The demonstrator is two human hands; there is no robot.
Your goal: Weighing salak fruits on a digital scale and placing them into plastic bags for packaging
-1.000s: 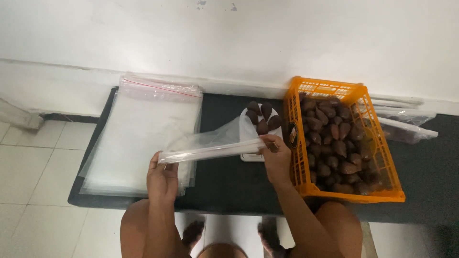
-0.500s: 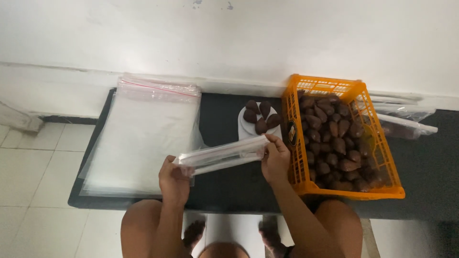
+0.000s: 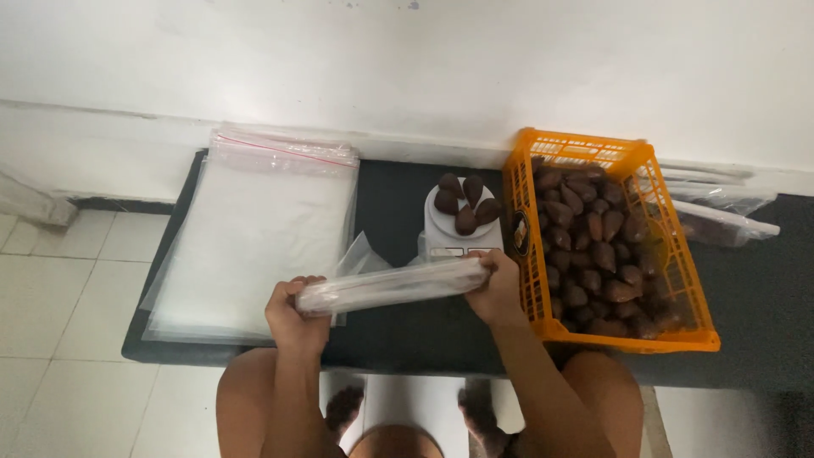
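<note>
hands grip a clear plastic bag rolled into a long tube [image 3: 392,286], left hand [image 3: 297,315] fisted round one end, right hand [image 3: 496,284] pinching the other. since a second ago the bag has gone from loose and open to tightly rolled, held level over the black mat [image 3: 390,331], just before the small white scale with brown fruit [image 3: 460,216], beside the orange plastic crate of brown fruit [image 3: 606,246]. flat stack of clear zip bags [image 3: 263,233] lies left.

1. Small fruit-packing spot, prob. home or backroom: low black table [image 3: 398,339] vs white wall, tiled floor.
2. Orange crate [image 3: 610,331] w/ brown fruit, scale [image 3: 454,233], stack of clear bags [image 3: 254,229].
</note>
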